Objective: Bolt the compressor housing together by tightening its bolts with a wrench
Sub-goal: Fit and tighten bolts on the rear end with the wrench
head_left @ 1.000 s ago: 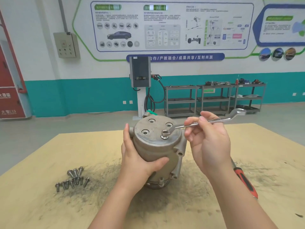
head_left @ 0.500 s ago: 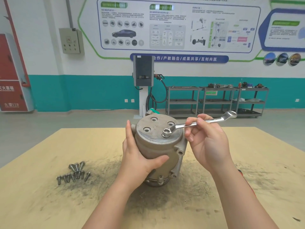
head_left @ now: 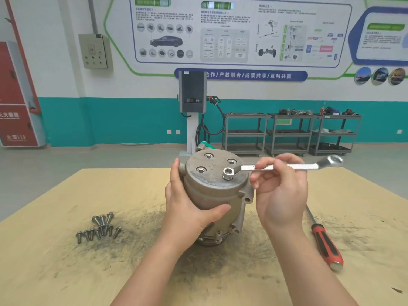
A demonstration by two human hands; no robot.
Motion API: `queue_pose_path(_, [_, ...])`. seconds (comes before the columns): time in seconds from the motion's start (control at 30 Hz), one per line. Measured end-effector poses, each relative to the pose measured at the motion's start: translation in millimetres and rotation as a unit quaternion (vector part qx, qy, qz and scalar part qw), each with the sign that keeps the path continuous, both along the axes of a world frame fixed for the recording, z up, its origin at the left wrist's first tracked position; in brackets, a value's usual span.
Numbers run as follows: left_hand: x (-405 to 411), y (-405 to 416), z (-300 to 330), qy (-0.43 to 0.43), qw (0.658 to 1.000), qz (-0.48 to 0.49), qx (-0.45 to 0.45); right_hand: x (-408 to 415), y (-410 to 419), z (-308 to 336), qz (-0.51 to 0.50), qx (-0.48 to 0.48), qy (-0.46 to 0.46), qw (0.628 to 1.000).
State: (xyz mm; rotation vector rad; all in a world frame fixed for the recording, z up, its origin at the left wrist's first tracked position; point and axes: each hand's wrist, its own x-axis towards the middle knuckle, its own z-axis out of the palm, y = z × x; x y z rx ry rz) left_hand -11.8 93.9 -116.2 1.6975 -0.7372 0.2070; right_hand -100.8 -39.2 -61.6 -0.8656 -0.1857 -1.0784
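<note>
A grey metal compressor housing stands upright on the wooden table. My left hand grips its left side, thumb across the front. A silver ring wrench lies nearly level, its ring end seated on a bolt at the front right of the housing's top face. My right hand pinches the wrench shaft near its middle. Three other bolt holes show on the top face. Several loose bolts lie on the table to the left.
A red-handled screwdriver lies on the table to the right of my right forearm. Dark grime stains the tabletop around the housing. Beyond the table are a charging post and metal shelf carts by the wall.
The wrench handle has swung from pointing up-right to nearly level toward the right, with my right hand following. The camera has tilted slightly. My left hand keeps its hold.
</note>
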Motion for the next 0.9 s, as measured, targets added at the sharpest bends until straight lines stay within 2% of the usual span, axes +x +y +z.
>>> queue_pose_path(0.13, [-2.5, 0.0, 1.2, 0.005, 1.000, 0.002, -0.002, 0.5, 1.0, -1.1, 0.035, 0.089, 0.027, 0.995])
queue_pose_path(0.4, [-2.1, -0.2, 1.1, 0.002, 1.000, 0.015, 0.007, -17.7, -8.4, 1.5, 0.063, 0.042, 0.078, 0.994])
queue_pose_path(0.5, [-3.2, -0.4, 1.8, -0.003, 1.000, 0.015, 0.007, -17.5, -7.3, -1.1, 0.065, 0.063, 0.102, 0.991])
queue_pose_path(0.57, [-4.3, 0.2, 2.3, 0.000, 1.000, 0.012, 0.005, -16.3, -11.1, 3.8, 0.105, 0.076, 0.126, 0.984])
queue_pose_path(0.67, [-5.1, 1.1, 3.6, 0.004, 1.000, 0.007, 0.006, -16.1, -23.5, 22.1, 0.170, 0.034, 0.185, 0.967])
queue_pose_path(0.77, [-4.3, 1.7, 3.0, -0.004, 1.000, 0.003, 0.008, -11.4, -36.1, 43.0, 0.183, -0.030, 0.237, 0.954])
queue_pose_path(0.9, [-3.4, 2.3, 3.1, 0.004, 1.000, 0.010, 0.012, -4.2, -36.4, 45.4, 0.193, -0.034, 0.249, 0.948])
